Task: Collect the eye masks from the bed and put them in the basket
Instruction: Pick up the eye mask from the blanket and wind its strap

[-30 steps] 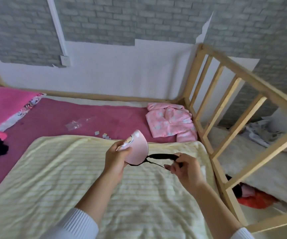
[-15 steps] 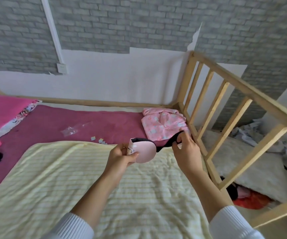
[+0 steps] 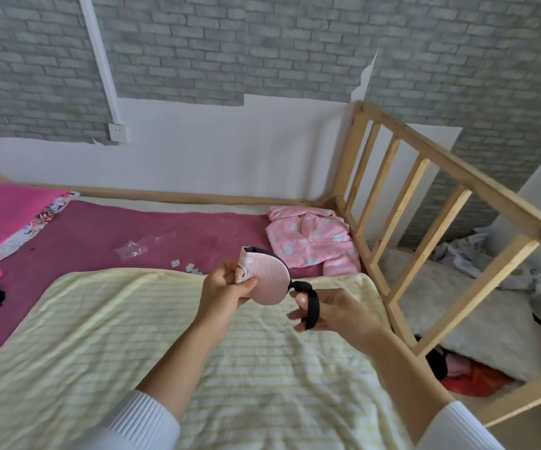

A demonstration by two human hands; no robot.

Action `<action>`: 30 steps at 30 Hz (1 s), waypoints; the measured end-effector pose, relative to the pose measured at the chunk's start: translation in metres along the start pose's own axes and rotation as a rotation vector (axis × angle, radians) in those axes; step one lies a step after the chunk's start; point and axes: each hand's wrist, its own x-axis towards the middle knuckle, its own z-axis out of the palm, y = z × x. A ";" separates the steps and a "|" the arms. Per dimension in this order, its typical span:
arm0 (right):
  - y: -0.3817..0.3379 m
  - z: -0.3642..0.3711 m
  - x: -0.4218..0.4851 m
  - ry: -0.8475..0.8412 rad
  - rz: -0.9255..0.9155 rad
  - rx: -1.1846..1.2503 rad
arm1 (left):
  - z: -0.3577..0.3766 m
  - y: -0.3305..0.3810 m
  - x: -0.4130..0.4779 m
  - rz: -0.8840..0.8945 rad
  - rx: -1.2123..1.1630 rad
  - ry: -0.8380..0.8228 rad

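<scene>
Above the yellow blanket [image 3: 132, 336] on the bed, left hand [image 3: 222, 292] pinches folded pink eye mask [image 3: 267, 280] betw. thumb & fingers; right hand [image 3: 334, 311] has the black strap [image 3: 311, 303] looped round its curled fingers.

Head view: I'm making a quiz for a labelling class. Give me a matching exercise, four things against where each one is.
Things:
1. eye mask
2. black strap
3. pink pyjamas
4. clear plastic wrapper

Places:
A. looped over the right hand fingers
B. on the maroon sheet
C. by the wooden rail
D. in the left hand

Pairs: 1-D, 2-A, 3-C, 4-B
</scene>
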 end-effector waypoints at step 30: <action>0.009 0.034 0.007 0.086 0.264 0.715 | 0.011 -0.021 -0.066 0.196 0.712 0.080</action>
